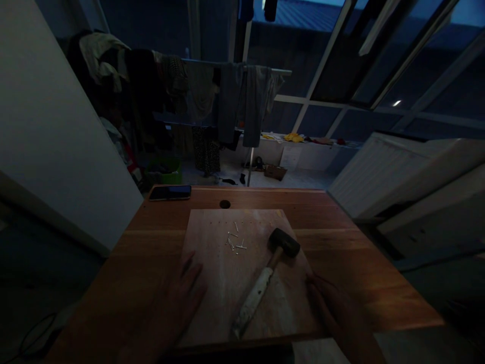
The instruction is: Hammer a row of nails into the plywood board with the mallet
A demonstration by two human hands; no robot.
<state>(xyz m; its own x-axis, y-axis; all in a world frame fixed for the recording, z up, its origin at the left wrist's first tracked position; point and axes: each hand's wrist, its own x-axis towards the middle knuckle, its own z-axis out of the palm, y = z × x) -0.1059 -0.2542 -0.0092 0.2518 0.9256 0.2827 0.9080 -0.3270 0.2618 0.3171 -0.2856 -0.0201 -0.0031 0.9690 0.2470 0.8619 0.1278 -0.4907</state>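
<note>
A flat wooden board [215, 283] lies on the wooden table. Several nails [232, 244] are scattered over its upper middle, beside a row of small holes near the far edge. A mallet [285, 242] with a black head and a worn, pale-wrapped handle rests diagonally across the board's right half. My left hand [178, 298] is at the board's left edge, fingers spread, holding nothing. At the right edge, my right hand [335, 303] touches the board with its fingers stretched out. The room is dim, so finger detail is faint.
A phone [170, 192] lies at the table's far left corner. Near the far edge the table [352, 263] has a round dark hole [225, 204]. Beyond it hang clothes [231, 101] on a rack, with a green tub [164, 172] below. A white cabinet [386, 172] stands at right.
</note>
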